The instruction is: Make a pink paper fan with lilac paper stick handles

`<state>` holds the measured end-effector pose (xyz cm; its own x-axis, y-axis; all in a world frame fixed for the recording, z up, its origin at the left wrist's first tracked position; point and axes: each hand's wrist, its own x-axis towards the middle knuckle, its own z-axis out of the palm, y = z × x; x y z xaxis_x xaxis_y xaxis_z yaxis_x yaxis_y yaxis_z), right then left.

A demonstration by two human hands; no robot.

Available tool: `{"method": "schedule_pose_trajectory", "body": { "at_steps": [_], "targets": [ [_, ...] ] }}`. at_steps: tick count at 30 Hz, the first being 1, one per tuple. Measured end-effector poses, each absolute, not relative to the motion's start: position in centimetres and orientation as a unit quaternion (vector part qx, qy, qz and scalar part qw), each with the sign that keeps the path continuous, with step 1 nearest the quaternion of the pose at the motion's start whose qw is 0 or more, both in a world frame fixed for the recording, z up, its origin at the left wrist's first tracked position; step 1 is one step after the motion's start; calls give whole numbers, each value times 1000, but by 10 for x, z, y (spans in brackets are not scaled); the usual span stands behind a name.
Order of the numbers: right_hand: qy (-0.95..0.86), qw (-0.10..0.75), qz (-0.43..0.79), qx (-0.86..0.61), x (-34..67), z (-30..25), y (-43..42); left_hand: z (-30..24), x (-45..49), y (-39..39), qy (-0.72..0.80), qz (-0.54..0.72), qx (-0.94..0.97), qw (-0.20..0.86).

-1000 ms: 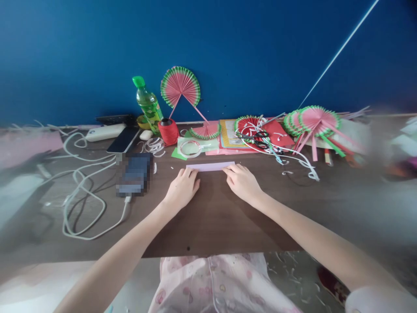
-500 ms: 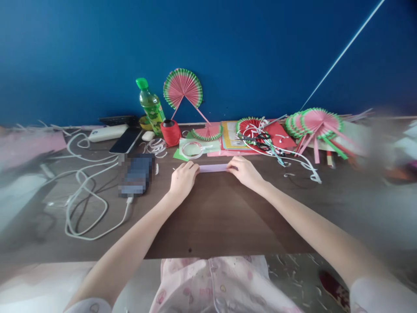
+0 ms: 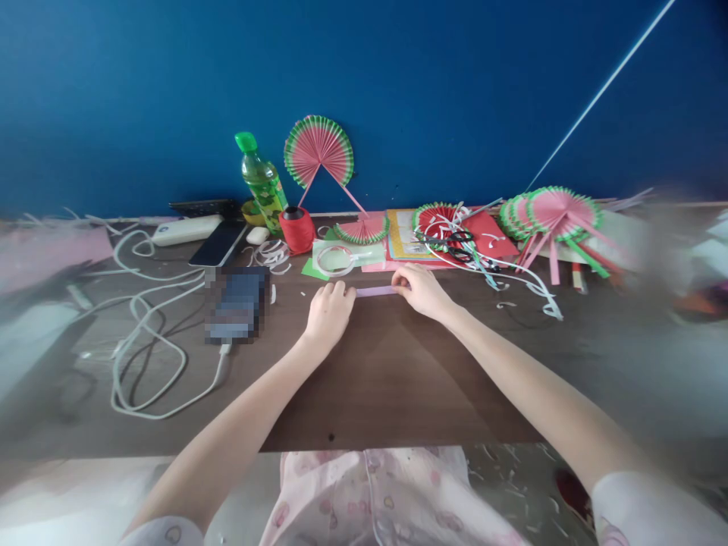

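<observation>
A narrow strip of lilac paper [image 3: 374, 291] spans the gap between my two hands, low over the brown table. Its left end is pinched in my left hand [image 3: 331, 312], whose fingers are curled. My right hand [image 3: 419, 290] closes thumb and fingers on the right end. Both ends of the paper are hidden by my fingers. Just beyond my hands lies a pale green sheet [image 3: 369, 256] with a clear ring-shaped piece [image 3: 335, 260] on it.
Along the wall stand a green-capped bottle [image 3: 262, 178], a red thread spool [image 3: 296, 230] and a pleated pink-green paper fan [image 3: 318, 148]. Black scissors [image 3: 455, 246] and white cords lie on coloured paper. More fans [image 3: 560, 208] are at right. A phone [image 3: 237, 303] with a white cable [image 3: 151, 415] is at left.
The paper strip looks narrower than before. My left hand has shifted right and my right hand slightly left, so less of the strip shows between them.
</observation>
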<state>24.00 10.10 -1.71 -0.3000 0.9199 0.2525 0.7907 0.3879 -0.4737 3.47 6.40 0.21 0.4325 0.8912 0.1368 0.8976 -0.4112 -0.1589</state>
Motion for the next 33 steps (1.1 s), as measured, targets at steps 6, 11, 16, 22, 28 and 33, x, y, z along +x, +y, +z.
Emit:
{"method": "schedule_pose_trajectory", "body": {
  "at_steps": [6, 11, 16, 22, 28, 33],
  "targets": [
    [-864, 158, -21, -478, 205, -12, 69, -2, 39, 49, -528, -16, -845, 87],
    [-872, 152, -30, -464, 187, -13, 51, -4, 41, 45, -541, -20, -836, 89],
    [-863, 178, -25, -472, 197, -18, 49, -5, 37, 42, -532, -36, -840, 103],
    [-831, 199, -44, -518, 225, -23, 52, -9, 32, 40, -522, -70, -842, 117],
    [-829, 212, -47, -515, 244, -31, 47, -9, 33, 35, -546, -74, -829, 97],
    [-823, 215, -36, -524, 247, -33, 43, -8, 32, 34, -548, -68, -829, 84]
  ]
}}
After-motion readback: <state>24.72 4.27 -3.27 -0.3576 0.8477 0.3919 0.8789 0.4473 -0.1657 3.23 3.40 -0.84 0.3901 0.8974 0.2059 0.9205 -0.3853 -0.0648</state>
